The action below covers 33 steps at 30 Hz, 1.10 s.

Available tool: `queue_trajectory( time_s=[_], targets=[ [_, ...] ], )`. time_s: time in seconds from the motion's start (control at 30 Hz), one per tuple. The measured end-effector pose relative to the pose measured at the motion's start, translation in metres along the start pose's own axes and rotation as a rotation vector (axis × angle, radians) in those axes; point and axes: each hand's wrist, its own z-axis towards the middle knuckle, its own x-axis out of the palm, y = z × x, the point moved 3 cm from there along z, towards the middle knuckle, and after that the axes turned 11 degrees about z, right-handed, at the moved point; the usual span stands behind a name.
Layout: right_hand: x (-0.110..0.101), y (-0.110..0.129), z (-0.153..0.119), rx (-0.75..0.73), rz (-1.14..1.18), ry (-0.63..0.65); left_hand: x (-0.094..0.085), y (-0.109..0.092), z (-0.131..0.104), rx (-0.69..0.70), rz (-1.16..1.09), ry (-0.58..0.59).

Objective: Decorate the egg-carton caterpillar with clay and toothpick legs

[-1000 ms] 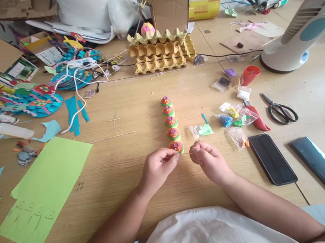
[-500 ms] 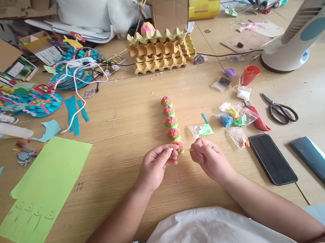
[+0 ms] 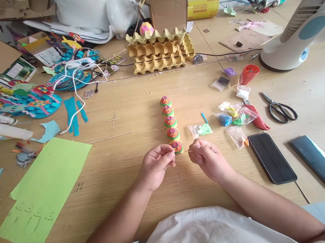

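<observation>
My left hand (image 3: 157, 167) is closed in a pinch beside the nearest of several decorated domes (image 3: 178, 147). What sits between its fingertips is too small to make out now. Closed around a thin toothpick (image 3: 190, 151) is my right hand (image 3: 206, 157), with the tip pointing left toward the other hand. The domes form a straight row running away from me, each with a red-orange top, a green band, a yellowish base and small purple and yellow details. Just beyond my right hand lies a clear bag of light green clay (image 3: 204, 129), near a small blue stick (image 3: 204, 118).
To the right are bags of coloured clay (image 3: 225, 119), scissors (image 3: 278, 107), a phone (image 3: 272, 158), a dark glossy slab (image 3: 323, 165) and a fan (image 3: 302, 40). Green paper (image 3: 48, 187) lies left. Thin sticks (image 3: 113, 119) rest left of the domes; egg cartons (image 3: 158, 51) stand behind.
My left fingertips have drawn slightly back and left, and the small white bit seen in them earlier barely shows. My right hand stays nearly still with the toothpick.
</observation>
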Motion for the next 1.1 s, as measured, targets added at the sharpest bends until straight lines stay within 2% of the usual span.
queue_trajectory(
  time_s=[0.23,0.33,0.43,0.57,0.87,1.1],
  targets=[
    [0.0008,0.0,-0.0004,0.016,-0.012,0.0,0.002,-0.0029,-0.0001,0.023,-0.111,0.115],
    [0.0006,-0.0003,0.0,0.016,-0.017,0.002,0.0018,-0.0026,0.0002,0.043,-0.107,0.101],
    [0.0002,-0.0007,0.0001,0.017,-0.025,0.0,-0.0005,-0.0004,0.001,0.058,-0.053,0.033],
    [-0.0006,-0.0013,-0.0001,0.02,-0.029,-0.004,-0.003,0.0034,0.0021,0.021,-0.039,-0.026],
    [-0.0001,-0.0017,-0.0002,0.026,-0.004,0.023,-0.0025,0.0021,0.0025,-0.008,-0.06,0.049],
    [0.006,0.0005,-0.0034,0.051,0.032,0.111,-0.0021,0.0061,-0.0004,0.112,0.147,0.058]
  ],
)
